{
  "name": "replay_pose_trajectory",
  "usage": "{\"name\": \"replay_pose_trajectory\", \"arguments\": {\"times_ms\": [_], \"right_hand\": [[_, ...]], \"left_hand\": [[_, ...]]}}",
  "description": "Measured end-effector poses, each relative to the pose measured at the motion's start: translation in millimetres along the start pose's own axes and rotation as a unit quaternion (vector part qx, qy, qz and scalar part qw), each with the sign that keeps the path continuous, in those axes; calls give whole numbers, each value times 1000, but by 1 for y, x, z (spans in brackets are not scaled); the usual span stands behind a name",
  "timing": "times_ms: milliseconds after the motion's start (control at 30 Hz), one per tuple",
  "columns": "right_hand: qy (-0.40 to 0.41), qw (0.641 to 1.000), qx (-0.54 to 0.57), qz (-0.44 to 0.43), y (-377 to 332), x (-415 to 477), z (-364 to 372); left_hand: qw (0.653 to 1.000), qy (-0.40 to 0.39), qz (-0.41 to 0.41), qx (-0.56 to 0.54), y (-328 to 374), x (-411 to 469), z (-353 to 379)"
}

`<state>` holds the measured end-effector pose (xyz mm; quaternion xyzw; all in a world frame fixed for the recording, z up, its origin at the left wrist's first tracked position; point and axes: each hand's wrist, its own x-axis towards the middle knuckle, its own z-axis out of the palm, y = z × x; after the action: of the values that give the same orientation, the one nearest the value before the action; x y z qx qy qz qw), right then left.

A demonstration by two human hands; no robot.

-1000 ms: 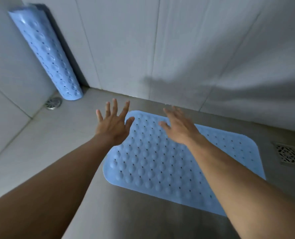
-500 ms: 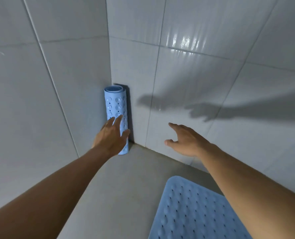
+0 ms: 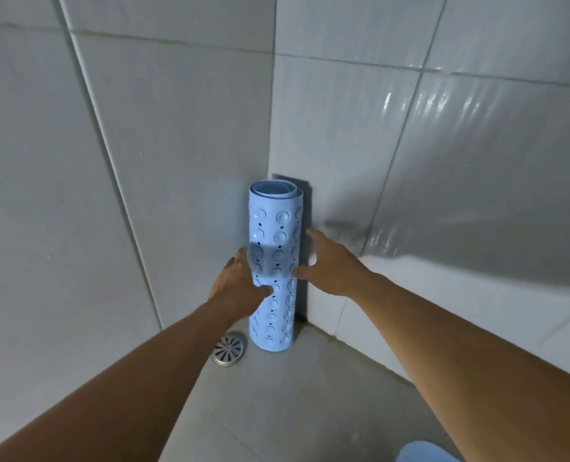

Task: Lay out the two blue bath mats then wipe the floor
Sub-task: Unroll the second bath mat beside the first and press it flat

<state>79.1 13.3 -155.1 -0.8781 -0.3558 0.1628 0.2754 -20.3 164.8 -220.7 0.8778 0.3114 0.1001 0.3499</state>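
A rolled blue bath mat (image 3: 275, 228) with suction cups stands upright in the corner of the tiled walls. My left hand (image 3: 238, 283) is against the roll's left side, fingers spread and thumb resting on its front. My right hand (image 3: 330, 268) is at the roll's right side, fingers apart, thumb touching its edge. Neither hand has closed around the roll. A corner of the second blue bath mat (image 3: 420, 453) lies flat on the floor at the bottom edge of the view.
A round metal floor drain (image 3: 228, 349) sits on the grey floor just left of the roll's base. Tiled walls (image 3: 143, 161) meet behind the roll. Open grey floor (image 3: 277, 411) stretches between my arms.
The view has swung from the flat mat to the corner. Both hands have reached forward to either side of the rolled mat, and the right hand now touches it.
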Motion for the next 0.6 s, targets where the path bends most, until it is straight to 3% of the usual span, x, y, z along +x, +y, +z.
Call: {"name": "replay_pose_trajectory", "arguments": {"times_ms": [233, 467, 600], "right_hand": [[9, 986, 167, -23, 11, 55, 30], [-48, 961, 261, 78, 6, 50, 18], [-115, 907, 377, 149, 8, 33, 8]], "left_hand": [[994, 9, -23, -103, 4, 40, 8], [966, -86, -68, -234, -2, 28, -4], [919, -180, -139, -322, 3, 6, -20]]}}
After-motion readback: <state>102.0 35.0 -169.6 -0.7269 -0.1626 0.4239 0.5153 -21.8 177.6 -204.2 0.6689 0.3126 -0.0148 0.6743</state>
